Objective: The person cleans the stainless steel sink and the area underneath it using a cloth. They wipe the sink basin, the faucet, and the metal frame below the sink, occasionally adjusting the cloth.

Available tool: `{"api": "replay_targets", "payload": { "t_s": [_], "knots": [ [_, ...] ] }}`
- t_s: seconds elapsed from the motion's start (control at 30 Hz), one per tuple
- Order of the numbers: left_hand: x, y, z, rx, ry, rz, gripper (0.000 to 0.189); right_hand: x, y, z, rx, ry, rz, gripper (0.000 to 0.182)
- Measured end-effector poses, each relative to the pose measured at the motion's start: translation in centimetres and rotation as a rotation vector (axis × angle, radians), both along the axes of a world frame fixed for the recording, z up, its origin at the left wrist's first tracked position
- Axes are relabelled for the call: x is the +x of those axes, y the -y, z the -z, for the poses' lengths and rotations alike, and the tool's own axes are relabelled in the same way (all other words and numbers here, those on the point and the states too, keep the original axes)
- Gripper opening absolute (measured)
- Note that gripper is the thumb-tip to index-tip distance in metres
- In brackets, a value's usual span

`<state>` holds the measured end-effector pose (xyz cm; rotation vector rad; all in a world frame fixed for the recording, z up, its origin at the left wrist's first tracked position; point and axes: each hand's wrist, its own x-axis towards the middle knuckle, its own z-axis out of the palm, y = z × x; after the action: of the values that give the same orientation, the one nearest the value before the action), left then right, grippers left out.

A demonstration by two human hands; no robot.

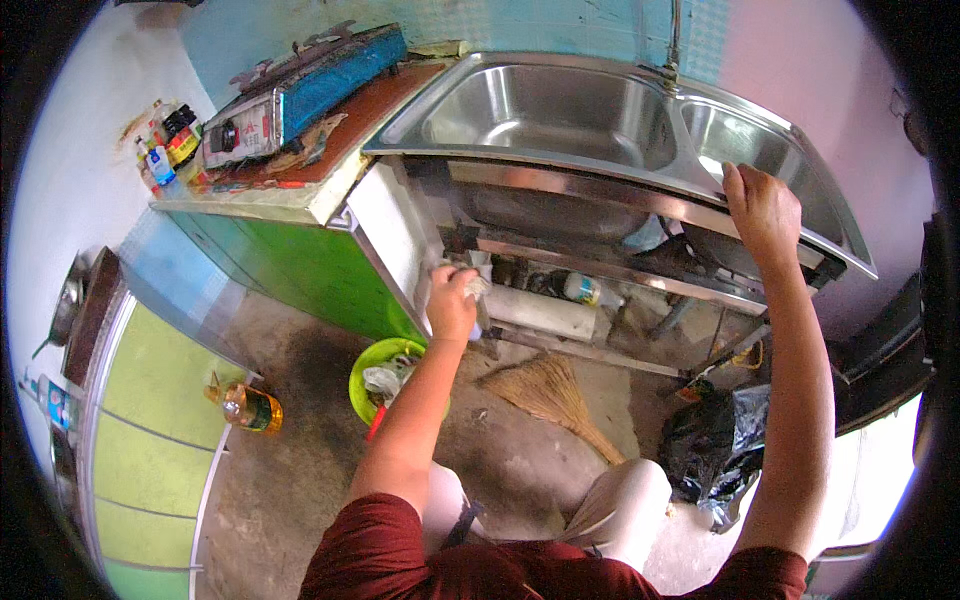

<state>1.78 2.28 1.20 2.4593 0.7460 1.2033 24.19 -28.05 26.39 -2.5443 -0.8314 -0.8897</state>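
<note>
My left hand is closed around a crumpled pale cloth in the open space under the sink, beside the cabinet's white side panel. With its fingers over the front rim, my right hand grips the stainless steel double sink near the smaller bowl. Below the sink runs a metal frame rail. Behind and under it lie a white plastic bottle and a long whitish block. What the cloth touches is partly hidden by my fingers.
A green bin with plastic waste, a straw broom and a black plastic bag are on the floor. An oil bottle stands by the yellow-green cabinet. A blue gas stove is on the counter, left of the sink.
</note>
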Motion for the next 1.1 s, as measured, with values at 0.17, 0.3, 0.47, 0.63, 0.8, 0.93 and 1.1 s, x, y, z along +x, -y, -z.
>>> {"api": "replay_targets", "payload": {
  "t_s": [0.17,0.3,0.47,0.63,0.8,0.93,1.1],
  "knots": [
    [0.0,4.6,-1.1,-0.206,0.162,0.181,0.044,0.2,-0.2,0.1,0.027,-0.032,-0.004,0.047],
    [0.7,3.9,-9.3,0.275,0.174,0.164,0.06,0.7,0.2,0.7,0.061,0.045,-0.058,0.045],
    [2.3,1.7,-8.7,0.364,-0.039,0.175,0.058,0.4,0.0,0.4,0.07,0.018,-0.084,0.046],
    [3.6,3.7,-9.5,0.515,-0.143,0.145,0.055,0.5,0.1,0.6,0.071,0.01,-0.072,0.046],
    [5.2,4.9,-9.9,0.54,-0.147,0.272,0.045,0.3,0.0,0.5,0.068,-0.009,-0.058,0.045],
    [8.6,9.3,-10.5,0.566,-0.144,0.43,0.037,0.5,0.1,0.5,0.087,-0.009,-0.066,0.045],
    [16.4,20.7,-9.6,0.473,-0.155,0.659,0.019,0.7,0.2,0.6,0.082,-0.019,-0.058,0.046]
  ]
}}
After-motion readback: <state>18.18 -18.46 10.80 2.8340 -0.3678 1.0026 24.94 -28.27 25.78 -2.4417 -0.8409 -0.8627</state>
